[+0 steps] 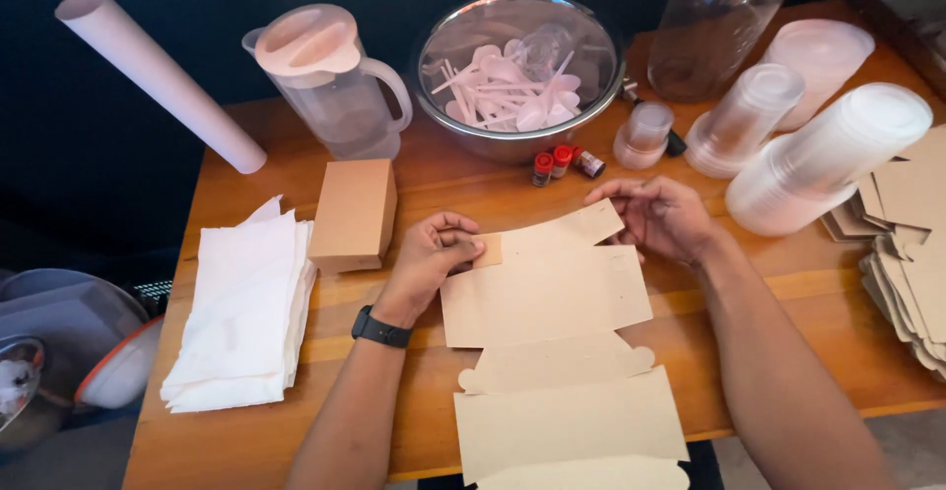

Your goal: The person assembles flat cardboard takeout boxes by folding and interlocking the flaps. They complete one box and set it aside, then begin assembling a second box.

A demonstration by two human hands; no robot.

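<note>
The flat carton blank (pixel 545 298) still lies unfolded on the bench (pixel 443 170), so folding has barely begun, though one finished box (pixel 353 214) stands just left of the blank. The left hand (pixel 434 254) pinches the blank's left side tab and the right hand (pixel 658 216) grips its upper-right flap; it is plain brown card, die-cut with scalloped tabs.

Flat brown cardboard box blank (pixel 552 293) lies unfolded at table centre; folded brown box (pixel 355 212) stands just left of it; stack of flat brown blanks (pixel 912 254) at right edge
</note>
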